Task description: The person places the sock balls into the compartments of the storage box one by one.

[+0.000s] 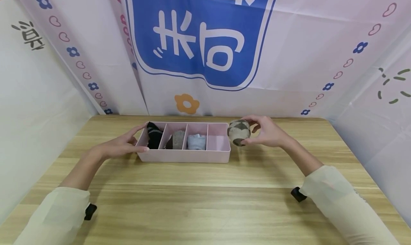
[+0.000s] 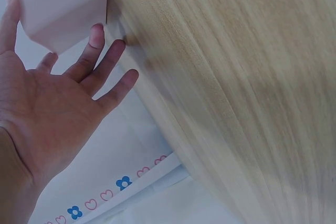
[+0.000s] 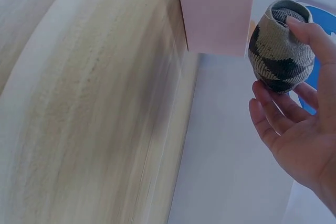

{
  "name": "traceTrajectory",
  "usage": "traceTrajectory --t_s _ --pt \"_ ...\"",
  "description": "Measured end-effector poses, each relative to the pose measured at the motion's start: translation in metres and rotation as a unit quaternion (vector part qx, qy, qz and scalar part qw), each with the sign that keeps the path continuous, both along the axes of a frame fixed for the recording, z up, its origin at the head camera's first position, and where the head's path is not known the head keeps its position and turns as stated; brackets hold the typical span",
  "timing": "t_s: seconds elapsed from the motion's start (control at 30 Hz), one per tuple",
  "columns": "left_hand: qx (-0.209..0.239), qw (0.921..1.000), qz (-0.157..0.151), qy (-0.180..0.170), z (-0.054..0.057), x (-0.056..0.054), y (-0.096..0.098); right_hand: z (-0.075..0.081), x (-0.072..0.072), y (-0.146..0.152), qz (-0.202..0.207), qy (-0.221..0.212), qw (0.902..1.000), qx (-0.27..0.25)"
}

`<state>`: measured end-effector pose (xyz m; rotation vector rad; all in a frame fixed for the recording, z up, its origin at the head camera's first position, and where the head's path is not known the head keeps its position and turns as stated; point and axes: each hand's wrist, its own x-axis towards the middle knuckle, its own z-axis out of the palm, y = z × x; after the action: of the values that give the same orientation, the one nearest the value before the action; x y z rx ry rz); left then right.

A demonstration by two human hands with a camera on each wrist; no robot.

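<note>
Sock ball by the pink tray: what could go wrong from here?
1. The right hand holds the rolled sock ball only by its fingertips, off the tray's right end; it could slip and roll on the table.
2. The left hand touches the pink tray with straight fingers, not gripping; a bump could slide the tray.
3. The ball looks about as wide as the empty right compartment; it may catch on the rim.

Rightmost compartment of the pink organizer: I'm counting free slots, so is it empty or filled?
Empty. The rightmost compartment shows only bare pink floor; the rolled sock is outside, in the right hand.
</note>
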<state>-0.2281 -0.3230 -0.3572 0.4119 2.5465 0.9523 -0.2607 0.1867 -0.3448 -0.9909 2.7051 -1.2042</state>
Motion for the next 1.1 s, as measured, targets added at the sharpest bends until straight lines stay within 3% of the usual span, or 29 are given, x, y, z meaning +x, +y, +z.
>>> traceTrajectory --t_s 0.53,1.1 --pt "0.002 1.0 -0.002 0.006 0.0 0.0 0.002 0.006 -0.005 -0.017 0.019 -0.011 0.9997 -0.014" --pt "-0.011 0.9992 -0.006 0.039 -0.001 -0.001 0.0 0.011 -0.01 -0.043 0.038 -0.016 0.999 -0.015"
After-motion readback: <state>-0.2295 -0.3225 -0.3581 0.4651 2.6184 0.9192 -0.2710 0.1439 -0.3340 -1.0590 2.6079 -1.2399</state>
